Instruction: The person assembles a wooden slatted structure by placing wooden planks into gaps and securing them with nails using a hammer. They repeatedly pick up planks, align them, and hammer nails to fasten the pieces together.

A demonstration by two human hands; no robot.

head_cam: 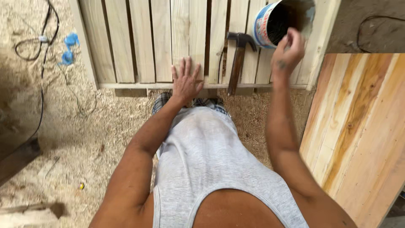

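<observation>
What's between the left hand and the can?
In the head view, a hammer lies on the slats between the left hand and the can.

Left hand [186, 81]: flat, fingers spread, palm down, arm extended; right hand [288, 49]: raised right of it, fingertips pinched together, forearm upright.

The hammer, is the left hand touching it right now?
Apart. The head view shows the left hand flat on the slats, with bare wood plainly between it and the hammer.
</observation>
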